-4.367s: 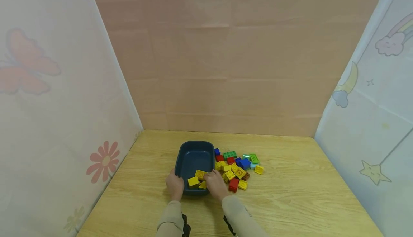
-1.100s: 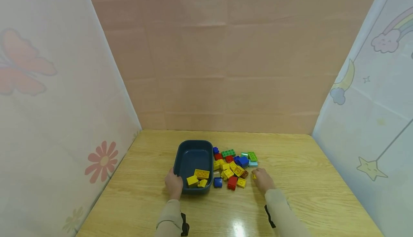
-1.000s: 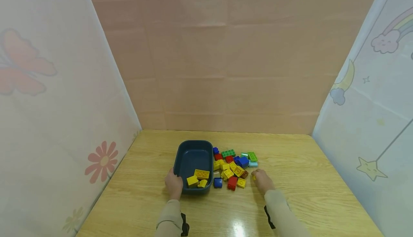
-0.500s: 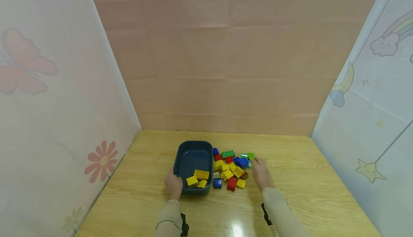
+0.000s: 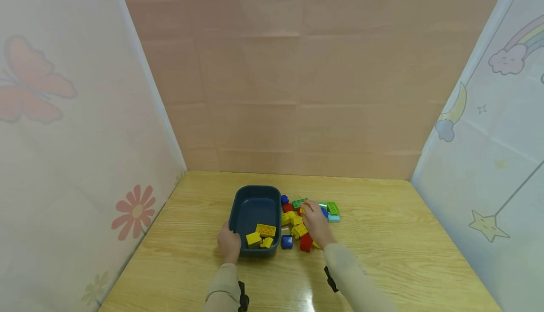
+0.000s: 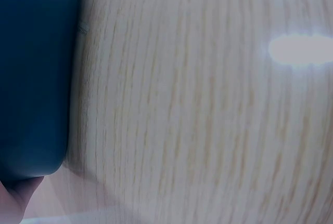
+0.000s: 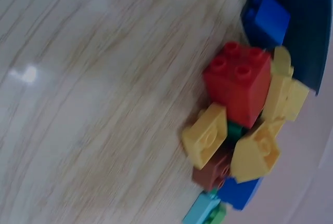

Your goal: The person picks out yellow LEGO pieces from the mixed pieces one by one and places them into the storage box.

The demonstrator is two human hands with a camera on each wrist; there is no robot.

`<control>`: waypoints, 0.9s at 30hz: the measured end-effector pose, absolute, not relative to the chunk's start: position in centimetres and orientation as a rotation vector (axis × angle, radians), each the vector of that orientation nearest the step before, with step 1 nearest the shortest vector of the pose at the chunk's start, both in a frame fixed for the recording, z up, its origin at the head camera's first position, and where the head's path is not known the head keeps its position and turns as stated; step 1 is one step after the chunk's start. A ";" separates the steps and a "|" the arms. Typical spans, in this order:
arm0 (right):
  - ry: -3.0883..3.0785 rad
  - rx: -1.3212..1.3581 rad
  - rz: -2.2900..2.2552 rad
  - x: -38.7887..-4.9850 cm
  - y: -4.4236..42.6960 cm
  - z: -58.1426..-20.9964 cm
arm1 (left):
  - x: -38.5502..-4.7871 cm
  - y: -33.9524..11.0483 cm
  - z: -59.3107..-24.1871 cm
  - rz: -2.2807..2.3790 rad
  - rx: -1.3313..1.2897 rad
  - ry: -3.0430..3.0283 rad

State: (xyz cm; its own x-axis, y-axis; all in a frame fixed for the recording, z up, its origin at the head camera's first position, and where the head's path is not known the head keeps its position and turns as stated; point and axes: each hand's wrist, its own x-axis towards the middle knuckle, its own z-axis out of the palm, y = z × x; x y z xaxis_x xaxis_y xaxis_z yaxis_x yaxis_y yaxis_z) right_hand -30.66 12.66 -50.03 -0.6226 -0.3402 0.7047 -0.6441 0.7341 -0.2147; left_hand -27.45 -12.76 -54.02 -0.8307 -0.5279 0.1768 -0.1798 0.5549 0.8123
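My left hand grips the near-left rim of a dark blue tray. In the left wrist view part of that hand touches the tray's corner. Several yellow bricks lie in the tray's near end. Over the pile of loose toy bricks right of the tray, my right hand pinches a small yellow brick, mostly hidden by the fingers. Below it are a red brick, yellow bricks and a blue brick. The right wrist view shows the pile but not the hand.
At the pile's far side lie a green brick, a lime brick and a light blue brick. The wooden table is bounded by a brown back wall and patterned side sheets.
My right hand left the tray, picked up the yellow brick at the pile's right side, then moved up and left across the pile with it. The left hand and tray barely moved.
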 end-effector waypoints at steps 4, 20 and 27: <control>-2.277 0.784 0.634 -30.2 11.1 -49.7 | -27.5 -12.6 -53.9 -1.180 0.580 -2.388; -2.311 1.035 0.565 -28.3 6.6 -50.5 | -27.1 -12.3 -53.8 -1.184 0.538 -2.343; -2.421 1.148 0.575 -27.8 6.0 -50.9 | -27.2 -12.1 -53.6 -1.180 0.547 -2.362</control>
